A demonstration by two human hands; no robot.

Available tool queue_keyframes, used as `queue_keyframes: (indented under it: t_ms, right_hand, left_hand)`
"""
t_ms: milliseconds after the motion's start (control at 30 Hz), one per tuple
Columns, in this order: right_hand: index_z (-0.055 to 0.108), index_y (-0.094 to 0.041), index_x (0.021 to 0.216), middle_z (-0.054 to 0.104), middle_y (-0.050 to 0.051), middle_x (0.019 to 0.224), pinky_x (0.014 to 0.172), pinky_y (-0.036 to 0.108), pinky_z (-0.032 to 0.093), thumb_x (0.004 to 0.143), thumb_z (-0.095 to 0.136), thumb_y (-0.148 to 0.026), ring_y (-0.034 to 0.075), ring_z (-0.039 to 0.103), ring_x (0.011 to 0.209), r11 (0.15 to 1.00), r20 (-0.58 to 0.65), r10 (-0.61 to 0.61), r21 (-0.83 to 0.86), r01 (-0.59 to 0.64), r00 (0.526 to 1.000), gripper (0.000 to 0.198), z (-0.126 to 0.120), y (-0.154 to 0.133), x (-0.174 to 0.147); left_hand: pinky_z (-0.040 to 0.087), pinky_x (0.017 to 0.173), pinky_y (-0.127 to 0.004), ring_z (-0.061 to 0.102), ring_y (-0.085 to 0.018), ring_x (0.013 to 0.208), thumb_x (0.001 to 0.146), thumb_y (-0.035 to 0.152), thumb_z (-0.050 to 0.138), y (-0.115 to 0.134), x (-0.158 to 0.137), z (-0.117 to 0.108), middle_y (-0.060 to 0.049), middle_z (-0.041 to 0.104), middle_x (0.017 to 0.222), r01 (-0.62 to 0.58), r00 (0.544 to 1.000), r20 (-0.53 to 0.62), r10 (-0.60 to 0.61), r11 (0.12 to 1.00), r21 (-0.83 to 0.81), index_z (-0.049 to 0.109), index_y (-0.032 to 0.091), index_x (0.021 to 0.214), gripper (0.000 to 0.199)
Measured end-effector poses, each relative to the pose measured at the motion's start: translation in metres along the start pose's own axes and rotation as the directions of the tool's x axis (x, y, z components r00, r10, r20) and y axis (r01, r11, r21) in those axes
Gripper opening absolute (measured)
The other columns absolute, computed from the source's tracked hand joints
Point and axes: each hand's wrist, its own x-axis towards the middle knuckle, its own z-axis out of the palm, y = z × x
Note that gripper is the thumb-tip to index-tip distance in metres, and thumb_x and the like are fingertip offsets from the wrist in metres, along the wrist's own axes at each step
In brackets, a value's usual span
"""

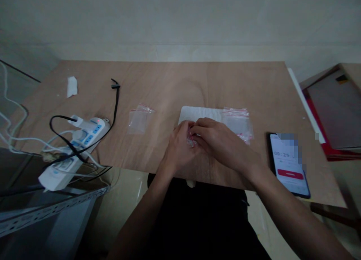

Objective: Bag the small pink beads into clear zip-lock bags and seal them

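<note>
My left hand (177, 144) and my right hand (213, 134) meet near the table's front edge. Between them is a small clear zip bag (192, 140) with red lines, mostly covered by the fingers. The left fingers curl around it while the right thumb and fingers pinch at its upper part. Just behind the hands lies a flat white sheet (200, 111), partly hidden. On its right end rests a stack of clear zip bags (237, 123) with red seal lines. A few more clear zip bags (137, 121) lie flat to the left, apart from my hands.
A white power strip (91, 137) with tangled cables sits at the table's left edge. A black strap (116, 102) and a white paper scrap (72, 87) lie beyond it. At the right, a phone (290, 179) shows a timer. The wooden table (169, 79) backs onto a wall.
</note>
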Motion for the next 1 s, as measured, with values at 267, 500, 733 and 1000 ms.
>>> queue_keyframes:
  t_ms: [267, 500, 733, 1000]
  right_hand:
    - [0.072, -0.013, 0.093, 0.072, 0.008, 0.078, 0.061, 0.03, 0.049, 0.088, 0.053, -0.006, 0.02, 0.064, 0.07, 0.99, -0.194, 0.092, -0.085, -0.111, 0.977, 0.021, 0.005, -0.006, -0.027]
    - [0.071, -0.017, 0.098, 0.066, 0.013, 0.11, 0.08, 0.038, 0.053, 0.097, 0.049, -0.027, 0.024, 0.061, 0.095, 0.994, -0.124, 0.105, 0.036, -0.102, 0.987, 0.025, 0.002, -0.004, -0.055]
    - [0.068, -0.018, 0.093, 0.066, 0.009, 0.102, 0.079, 0.034, 0.054, 0.096, 0.052, -0.022, 0.019, 0.065, 0.09, 0.963, -0.139, 0.232, 0.171, -0.207, 0.963, 0.017, -0.008, 0.005, -0.078]
    - [0.069, -0.024, 0.104, 0.074, 0.003, 0.09, 0.061, 0.027, 0.053, 0.085, 0.069, -0.03, 0.017, 0.068, 0.078, 0.758, -0.242, 0.519, 0.574, -0.311, 0.82, 0.02, 0.017, -0.003, -0.085]
  left_hand:
    - [0.052, 0.075, -0.036, 0.063, -0.021, 0.082, 0.07, 0.011, 0.063, 0.023, -0.01, 0.03, -0.002, 0.063, 0.087, 0.113, 0.99, -0.068, -0.124, 0.984, -0.14, 0.047, 0.024, 0.091, 0.03]
    - [0.048, 0.069, -0.033, 0.056, -0.018, 0.077, 0.067, 0.019, 0.069, 0.023, -0.017, 0.037, 0.001, 0.056, 0.086, 0.136, 0.986, -0.062, -0.153, 0.967, -0.216, 0.042, 0.025, 0.097, 0.042]
    - [0.051, 0.078, -0.034, 0.059, -0.02, 0.095, 0.071, 0.033, 0.077, 0.031, -0.034, 0.022, -0.007, 0.059, 0.108, 0.091, 0.996, 0.033, -0.085, 0.921, -0.379, 0.045, 0.022, 0.116, 0.056]
    - [0.053, 0.063, -0.024, 0.067, -0.013, 0.067, 0.085, 0.025, 0.066, 0.036, -0.046, 0.001, -0.002, 0.072, 0.073, 0.222, 0.95, -0.09, -0.298, 0.851, -0.476, 0.068, 0.019, 0.079, 0.009]
